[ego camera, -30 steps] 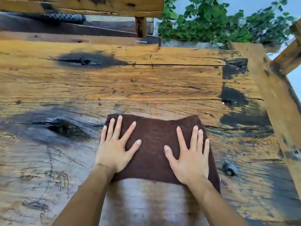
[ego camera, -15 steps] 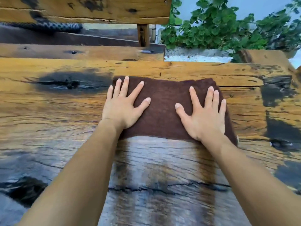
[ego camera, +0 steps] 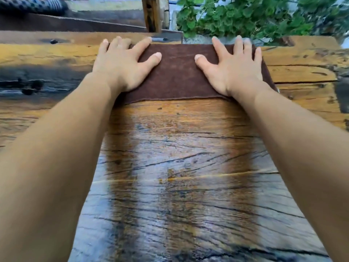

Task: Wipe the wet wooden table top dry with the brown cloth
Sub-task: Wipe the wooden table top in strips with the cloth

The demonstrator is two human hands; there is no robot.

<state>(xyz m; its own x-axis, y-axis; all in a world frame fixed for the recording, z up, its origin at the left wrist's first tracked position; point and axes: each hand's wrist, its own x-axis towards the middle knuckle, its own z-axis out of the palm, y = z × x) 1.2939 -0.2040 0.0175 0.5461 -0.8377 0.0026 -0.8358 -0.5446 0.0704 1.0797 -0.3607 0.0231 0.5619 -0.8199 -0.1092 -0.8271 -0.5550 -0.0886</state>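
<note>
A brown cloth [ego camera: 178, 72] lies flat at the far edge of the wooden table top [ego camera: 179, 167]. My left hand [ego camera: 122, 63] presses on its left part with fingers spread, fingertips at the table's far edge. My right hand [ego camera: 232, 67] presses flat on its right part, fingers also spread. Both arms are stretched far forward. The boards behind the cloth show a streaked, shiny wet track between my arms.
Beyond the far edge stand a wooden bench [ego camera: 85, 21] with a post [ego camera: 152, 14] and a patterned cushion [ego camera: 32, 5]. Green leafy plants [ego camera: 255, 17] grow at the back right. Dark stains [ego camera: 28, 82] mark the table's left side.
Both hands have pushed the cloth away from me, from the middle of the table to its far edge. A streaked wet track now shows behind it.
</note>
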